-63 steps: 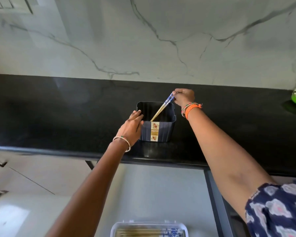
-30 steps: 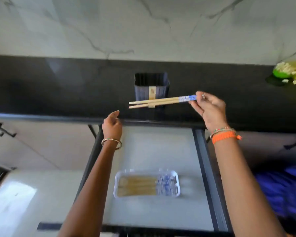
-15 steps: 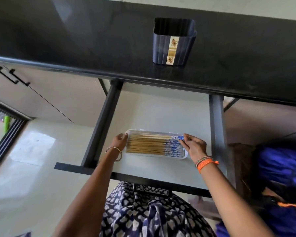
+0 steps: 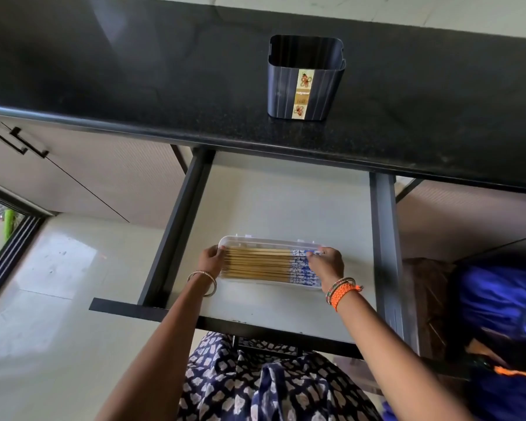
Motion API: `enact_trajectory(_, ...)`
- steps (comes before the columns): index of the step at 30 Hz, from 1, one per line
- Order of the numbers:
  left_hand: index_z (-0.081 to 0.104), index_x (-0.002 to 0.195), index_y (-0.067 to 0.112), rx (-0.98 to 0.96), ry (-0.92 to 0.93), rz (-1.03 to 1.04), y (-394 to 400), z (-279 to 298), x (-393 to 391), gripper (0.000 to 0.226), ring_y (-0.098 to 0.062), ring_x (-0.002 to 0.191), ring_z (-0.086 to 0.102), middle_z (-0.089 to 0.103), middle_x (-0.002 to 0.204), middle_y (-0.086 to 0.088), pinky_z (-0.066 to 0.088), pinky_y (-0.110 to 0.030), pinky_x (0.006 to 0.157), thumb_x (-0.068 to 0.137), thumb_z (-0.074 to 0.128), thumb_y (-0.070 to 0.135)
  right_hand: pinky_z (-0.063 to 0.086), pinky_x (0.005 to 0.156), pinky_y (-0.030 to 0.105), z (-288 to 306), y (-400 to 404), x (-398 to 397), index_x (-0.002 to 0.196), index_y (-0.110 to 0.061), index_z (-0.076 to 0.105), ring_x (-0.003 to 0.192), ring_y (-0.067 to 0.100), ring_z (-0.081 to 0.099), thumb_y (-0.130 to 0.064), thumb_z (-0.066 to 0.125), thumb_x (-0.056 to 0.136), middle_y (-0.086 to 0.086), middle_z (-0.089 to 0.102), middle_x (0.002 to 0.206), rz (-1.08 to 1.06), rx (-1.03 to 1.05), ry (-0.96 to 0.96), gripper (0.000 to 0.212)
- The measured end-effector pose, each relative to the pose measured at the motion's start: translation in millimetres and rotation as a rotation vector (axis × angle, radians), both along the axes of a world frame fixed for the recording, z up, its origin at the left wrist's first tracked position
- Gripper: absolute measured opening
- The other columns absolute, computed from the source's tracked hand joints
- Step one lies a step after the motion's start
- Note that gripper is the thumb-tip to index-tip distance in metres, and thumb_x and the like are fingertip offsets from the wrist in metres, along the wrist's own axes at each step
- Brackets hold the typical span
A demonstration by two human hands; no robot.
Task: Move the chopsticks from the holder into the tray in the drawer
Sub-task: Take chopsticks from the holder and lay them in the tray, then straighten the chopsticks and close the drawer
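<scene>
A clear plastic tray (image 4: 255,240) lies in the open drawer (image 4: 286,205), filled with several wooden chopsticks (image 4: 258,264) whose blue-patterned ends point right. My left hand (image 4: 210,260) touches the tray's left end, fingers curled against it. My right hand (image 4: 327,265) rests over the blue ends at the tray's right end, fingertips on the topmost chopsticks. The dark blue holder (image 4: 305,79) stands upright on the black counter (image 4: 134,71) above the drawer, and no chopsticks show inside it.
The drawer's black side rails (image 4: 176,226) and front edge (image 4: 225,322) frame the tray. Closed cabinet doors with black handles (image 4: 19,141) are at the left. A blue cloth-covered object (image 4: 504,299) sits at the right. My patterned clothing (image 4: 255,384) is below the drawer.
My right hand carried a pair of chopsticks from the holder down into the tray. My left hand moved from the holder to the tray's left end. The view tilted down to the drawer.
</scene>
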State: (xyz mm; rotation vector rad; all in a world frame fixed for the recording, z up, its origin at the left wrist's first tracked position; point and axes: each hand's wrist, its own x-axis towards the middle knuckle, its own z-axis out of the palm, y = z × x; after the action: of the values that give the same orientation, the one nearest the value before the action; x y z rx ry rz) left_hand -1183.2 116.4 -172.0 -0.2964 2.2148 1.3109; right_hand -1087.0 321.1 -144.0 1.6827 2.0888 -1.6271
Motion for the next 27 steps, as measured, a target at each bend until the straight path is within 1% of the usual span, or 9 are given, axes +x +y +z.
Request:
enact_trajectory(3,0.056,0.112,-0.011,0.009,-0.002,0.007,1.3,-1.5,-0.5,0.033,-0.022,0.088,0.050,0.054,0.094,-0.014,0.040,-0.031,0.079,0.098,0.038,0.012,0.042,0.067,0.025,1.0,-1.4,0.2,0.119,-0.003,0.059,0.085,0.022,0.054,-0.005,0.054,0.083,0.012,0.061,0.096,0.192,-0.016,-0.076,0.036)
enact_trajectory(7,0.056,0.112,-0.011,0.012,-0.011,-0.003,0.9,-2.1,-0.5,0.033,-0.023,0.089,0.050,0.054,0.095,-0.015,0.040,-0.032,0.080,0.098,0.037,0.013,0.042,0.075,0.027,5.7,-1.7,-3.8,0.093,-0.001,0.054,0.090,0.023,0.053,0.000,0.048,0.082,0.012,0.055,0.091,0.386,0.055,-0.196,0.013)
enact_trajectory(9,0.055,0.111,-0.011,0.015,-0.019,-0.004,0.0,-3.7,-0.5,0.033,-0.023,0.087,0.050,0.053,0.093,-0.015,0.042,-0.031,0.077,0.098,0.037,0.013,0.047,0.085,0.031,10.7,-3.4,-2.4,0.086,0.000,0.058,0.104,0.033,0.059,-0.002,0.050,0.083,0.017,0.060,0.105,0.539,0.195,-0.257,0.009)
enact_trajectory(11,0.056,0.109,-0.010,0.020,-0.030,-0.007,-0.3,-4.8,0.0,0.032,-0.023,0.084,0.049,0.053,0.089,-0.014,0.042,-0.030,0.070,0.098,0.037,0.014,0.048,0.090,0.034,13.7,-5.7,1.8,0.090,-0.006,0.062,0.112,0.036,0.058,-0.004,0.049,0.083,0.018,0.059,0.121,0.678,0.401,-0.290,0.014)
enact_trajectory(14,0.057,0.095,-0.001,0.007,-0.007,-0.022,-0.3,-6.0,0.0,0.025,-0.023,0.080,0.048,0.050,0.071,-0.006,0.041,-0.025,0.059,0.098,0.037,0.013,0.047,0.089,0.034,15.2,-5.5,6.7,0.109,-0.012,0.064,0.110,0.030,0.061,-0.011,0.047,0.089,0.009,0.067,0.114,0.826,0.686,-0.143,0.026)
enact_trajectory(16,0.056,0.089,0.001,-0.024,0.016,-0.041,-0.7,-5.7,-0.2,0.023,-0.024,0.079,0.049,0.052,0.070,-0.008,0.040,-0.026,0.057,0.097,0.037,0.011,0.046,0.084,0.032,14.1,-7.6,10.4,0.098,-0.014,0.067,0.104,0.024,0.065,-0.026,0.048,0.092,0.004,0.071,0.104,0.958,0.662,0.001,0.023)
enact_trajectory(19,0.061,0.097,-0.006,-0.098,0.043,-0.097,-1.6,-6.2,0.1,0.028,-0.025,0.081,0.053,0.057,0.083,-0.016,0.044,-0.032,0.072,0.096,0.036,0.008,0.046,0.072,0.029,9.7,-14.1,18.5,0.091,-0.010,0.065,0.092,0.025,0.066,-0.042,0.054,0.090,0.008,0.070,0.096,1.299,0.569,-0.136,0.034)
enact_trajectory(23,0.058,0.102,-0.006,-0.174,0.053,-0.140,-3.6,-4.4,3.9,0.027,-0.029,0.085,0.057,0.060,0.088,-0.019,0.048,-0.037,0.078,0.094,0.034,0.003,0.051,0.073,0.035,1.4,-19.1,27.1,0.091,0.001,0.066,0.092,0.034,0.066,-0.003,0.046,0.090,0.018,0.066,0.097,1.389,0.609,-0.198,0.020)
enact_trajectory(27,0.056,0.112,-0.005,-0.205,0.013,-0.198,-8.3,-0.7,9.1,0.029,-0.037,0.102,0.060,0.063,0.108,-0.027,0.050,-0.045,0.092,0.094,0.034,0.003,0.054,0.075,0.032,-2.4,-28.1,36.1,0.089,0.003,0.068,0.090,0.030,0.068,0.007,0.047,0.087,0.017,0.070,0.093,1.371,0.553,-0.183,0.021)
